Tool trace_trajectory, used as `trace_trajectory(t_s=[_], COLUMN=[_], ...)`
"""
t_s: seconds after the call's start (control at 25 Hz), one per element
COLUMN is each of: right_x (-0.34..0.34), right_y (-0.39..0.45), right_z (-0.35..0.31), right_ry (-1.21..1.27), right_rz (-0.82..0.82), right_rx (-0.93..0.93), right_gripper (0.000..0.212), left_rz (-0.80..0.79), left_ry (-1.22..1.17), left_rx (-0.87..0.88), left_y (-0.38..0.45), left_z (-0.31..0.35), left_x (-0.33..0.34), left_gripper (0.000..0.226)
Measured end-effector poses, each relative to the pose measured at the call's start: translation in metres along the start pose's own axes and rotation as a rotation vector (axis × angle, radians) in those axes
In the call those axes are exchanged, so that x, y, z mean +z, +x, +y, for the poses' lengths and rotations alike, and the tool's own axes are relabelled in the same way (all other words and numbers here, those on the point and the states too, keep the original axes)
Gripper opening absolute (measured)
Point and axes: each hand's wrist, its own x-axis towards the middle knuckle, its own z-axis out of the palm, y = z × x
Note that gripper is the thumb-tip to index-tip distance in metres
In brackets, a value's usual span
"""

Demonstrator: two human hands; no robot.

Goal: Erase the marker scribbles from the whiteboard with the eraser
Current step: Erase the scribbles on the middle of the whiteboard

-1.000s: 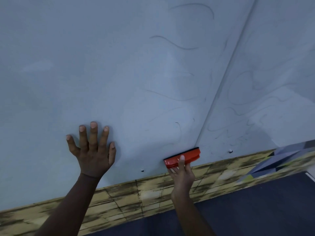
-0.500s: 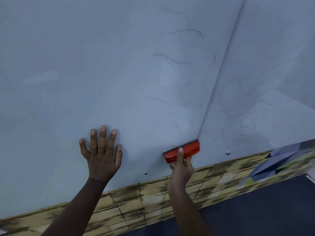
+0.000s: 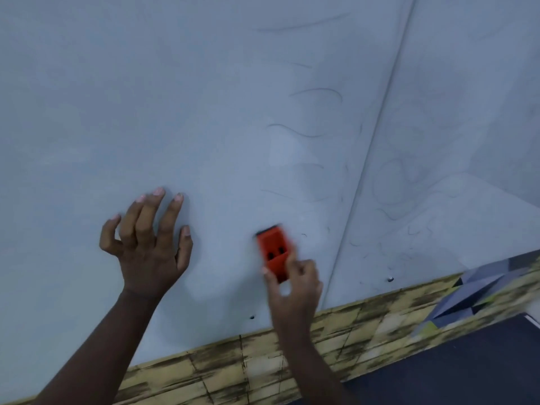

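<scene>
Clearly nearer, the right hand (image 3: pixel 292 283) pinches the orange plastic block eraser (image 3: pixel 274 249), long axis upright on the pale whiteboard (image 3: pixel 146 97), faint marker scribbles (image 3: pixel 304 133) directly above, while the left hand's (image 3: pixel 149 244) spread fingertips (image 3: pixel 159 192) press the board.

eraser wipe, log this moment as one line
right hand grips eraser on whiteboard | left hand fingertips on board | scribbles remain above
</scene>
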Motion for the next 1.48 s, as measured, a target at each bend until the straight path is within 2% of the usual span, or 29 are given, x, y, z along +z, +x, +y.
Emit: trace_trajectory(t_s=[0.12, 0.24, 0.32, 0.44, 0.6, 0.68, 0.76, 0.84, 1.0, 1.08, 1.12, 1.2, 1.36, 1.48], right_x=[-0.037, -0.064, -0.062, -0.031, 0.010, 0.011, 0.003, -0.011, -0.055, -0.062, -0.059, -0.043, -0.012, -0.020], right_y=[0.072, 0.101, 0.099, 0.060, -0.019, -0.024, -0.008, 0.022, 0.096, 0.112, 0.111, 0.090, 0.024, 0.035], right_z=[-0.004, 0.013, 0.010, -0.024, -0.038, -0.028, -0.028, -0.029, -0.034, -0.038, -0.045, -0.062, -0.080, -0.078], right_ry=[0.455, 0.618, 0.594, 0.379, -0.067, -0.182, -0.207, -0.091, 0.393, 0.472, 0.462, 0.365, -0.060, -0.183], right_rz=[0.189, 0.238, 0.233, 0.161, -0.105, -0.147, -0.123, -0.016, 0.198, 0.261, 0.267, 0.201, -0.058, -0.040], right_rx=[0.367, 0.525, 0.529, 0.293, -0.269, -0.413, -0.436, -0.273, 0.231, 0.340, 0.337, 0.200, -0.347, -0.479], right_gripper=[0.055, 0.059, 0.062, 0.068, 0.064, 0.067, 0.066, 0.066, 0.070, 0.072, 0.072, 0.069, 0.067, 0.068], left_rz=[0.006, 0.012, 0.008, 0.006, 0.008, 0.009, 0.009, 0.011, 0.009, 0.011, 0.013, 0.015, -0.014, -0.053], left_ry=[0.026, 0.021, 0.021, 0.014, 0.013, 0.016, 0.017, 0.017, 0.021, 0.030, 0.031, 0.025, 0.018, 0.003], left_rx=[0.028, 0.035, 0.034, 0.037, 0.042, 0.050, 0.046, 0.042, 0.053, 0.047, 0.040, 0.032, 0.023, 0.002], left_y=[-0.008, -0.008, -0.008, -0.010, -0.008, -0.008, -0.009, -0.009, -0.010, -0.010, -0.010, -0.010, -0.008, -0.005], left_z=[-0.002, -0.002, -0.002, -0.001, -0.002, -0.003, -0.003, -0.003, -0.002, -0.001, 0.000, 0.000, 0.001, 0.003], left_x=[0.003, 0.005, 0.005, 0.006, 0.005, 0.004, 0.004, 0.005, 0.006, 0.006, 0.006, 0.005, 0.003, -0.004], left_gripper=[0.064, 0.065, 0.066, 0.065, 0.066, 0.067, 0.067, 0.066, 0.066, 0.066, 0.066, 0.066, 0.067, 0.068])
